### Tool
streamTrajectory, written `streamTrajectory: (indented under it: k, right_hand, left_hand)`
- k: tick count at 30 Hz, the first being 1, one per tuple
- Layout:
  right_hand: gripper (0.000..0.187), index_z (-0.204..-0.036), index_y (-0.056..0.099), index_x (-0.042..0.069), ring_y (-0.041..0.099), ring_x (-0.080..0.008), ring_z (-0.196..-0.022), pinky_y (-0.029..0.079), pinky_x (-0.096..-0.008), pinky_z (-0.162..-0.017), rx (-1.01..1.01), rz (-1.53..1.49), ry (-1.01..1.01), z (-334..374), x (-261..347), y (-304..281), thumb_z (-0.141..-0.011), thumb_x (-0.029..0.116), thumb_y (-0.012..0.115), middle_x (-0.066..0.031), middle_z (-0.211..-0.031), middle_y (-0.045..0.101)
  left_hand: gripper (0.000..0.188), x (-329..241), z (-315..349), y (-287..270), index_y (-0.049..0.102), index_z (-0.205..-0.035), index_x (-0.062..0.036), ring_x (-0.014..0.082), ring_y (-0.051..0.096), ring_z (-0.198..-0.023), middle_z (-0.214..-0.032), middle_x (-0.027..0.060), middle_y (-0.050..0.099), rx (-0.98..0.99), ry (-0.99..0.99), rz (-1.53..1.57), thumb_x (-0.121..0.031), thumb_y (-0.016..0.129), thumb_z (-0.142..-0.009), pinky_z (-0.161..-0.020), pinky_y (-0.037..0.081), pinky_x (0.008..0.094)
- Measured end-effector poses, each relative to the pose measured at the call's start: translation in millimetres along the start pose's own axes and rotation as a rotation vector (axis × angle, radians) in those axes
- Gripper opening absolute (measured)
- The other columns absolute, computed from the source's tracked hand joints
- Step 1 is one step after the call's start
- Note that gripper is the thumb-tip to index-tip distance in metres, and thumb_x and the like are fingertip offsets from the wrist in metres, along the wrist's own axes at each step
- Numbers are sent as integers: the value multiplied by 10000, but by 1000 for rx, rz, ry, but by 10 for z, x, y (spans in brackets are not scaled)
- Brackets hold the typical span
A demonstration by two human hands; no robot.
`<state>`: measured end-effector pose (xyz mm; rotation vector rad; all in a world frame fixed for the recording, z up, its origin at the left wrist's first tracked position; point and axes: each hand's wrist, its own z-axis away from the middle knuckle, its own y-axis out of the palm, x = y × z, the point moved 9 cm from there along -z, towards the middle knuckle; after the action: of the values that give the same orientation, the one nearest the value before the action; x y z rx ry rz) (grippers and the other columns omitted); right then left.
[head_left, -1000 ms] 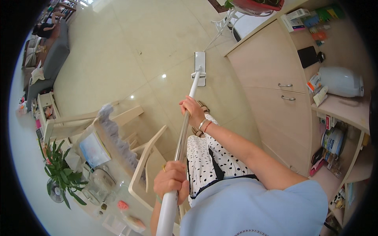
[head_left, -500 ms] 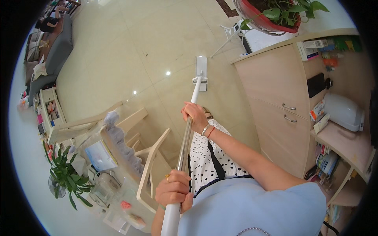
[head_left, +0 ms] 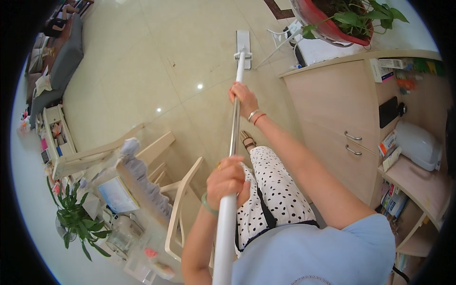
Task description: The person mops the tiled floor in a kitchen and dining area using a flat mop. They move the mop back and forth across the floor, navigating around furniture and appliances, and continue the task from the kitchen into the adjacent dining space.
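A white flat mop [head_left: 242,42] lies with its narrow rectangular head on the tiled floor [head_left: 142,66], out ahead of me. Its pole runs back toward my body, silver in the middle and white at both ends. My right hand [head_left: 243,99], with a bangle and a red cord at the wrist, is wrapped around the pole's upper silver stretch, nearer the mop head. Lower down, my left hand [head_left: 225,183] grips the pole where silver meets the thick white part. A green bangle circles that wrist.
Pale wooden cabinets [head_left: 332,109] with open shelves stand on the right, a red planter [head_left: 323,23] beyond them. To the left are a wooden chair [head_left: 180,204], a cluttered table [head_left: 147,237] and a leafy plant [head_left: 78,218]. A grey sofa [head_left: 69,52] sits at the far left.
The mop head has slid farther forward across the floor. Both hands have gone forward with the pole, still gripping it, and my sandalled foot shows more fully.
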<state>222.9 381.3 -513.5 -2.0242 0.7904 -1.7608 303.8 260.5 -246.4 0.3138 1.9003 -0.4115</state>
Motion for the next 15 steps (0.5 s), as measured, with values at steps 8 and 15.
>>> streamTrajectory:
  k: [8,15]
  right_hand:
    - [43,-825,541,112,550,-302,-1121,527,-392,-798,356,81,75,-164,-562,431,-848,127,574,-65,-967,570]
    - [69,-857,541,116,524,-283,-1147,509,-415,-847,469,-10,-59,731,423,758,-827,111,604,-68,-995,553]
  left_hand:
    - [272,393,210,-25,439,-665,-56,225,563,-636,-701,89,572,-142,-21,-13,134,624,-726,-811,510,446]
    - [227,-405,1019,-323,460,-742,-54,239,556,-683,-729,105,579,-284,-204,-116,123,601,-751,-822,478,463]
